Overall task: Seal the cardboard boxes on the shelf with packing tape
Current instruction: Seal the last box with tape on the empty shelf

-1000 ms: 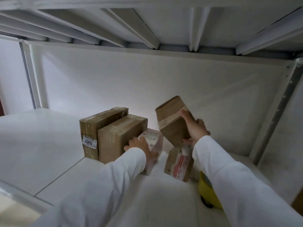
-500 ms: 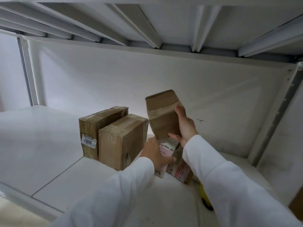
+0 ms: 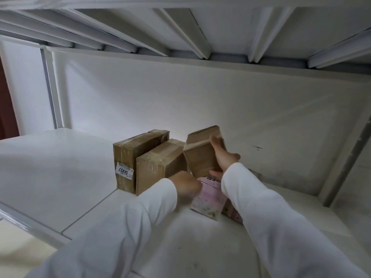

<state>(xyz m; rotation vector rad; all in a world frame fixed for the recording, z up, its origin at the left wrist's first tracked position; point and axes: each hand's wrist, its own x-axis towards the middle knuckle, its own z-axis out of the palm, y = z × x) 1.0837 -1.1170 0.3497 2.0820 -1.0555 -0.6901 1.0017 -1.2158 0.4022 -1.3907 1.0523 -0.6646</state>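
Cardboard box [image 3: 199,157] gripped tilted by right hand [image 3: 222,159].

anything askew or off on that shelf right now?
One thing: the cardboard box in the right hand is tilted, lifted above the pink packet, not standing square like the two taped boxes beside it. The left hand grips that packet. No visible damage or spills.

Taped cardboard boxes on a white shelf [image 3: 60,173]

Two brown boxes [image 3: 158,167] stand side by side, taped shut; the left bears a 5007 label [image 3: 124,171]. A third box [image 3: 200,155] tilts above a pinkish carton [image 3: 207,197], possibly unsealed.
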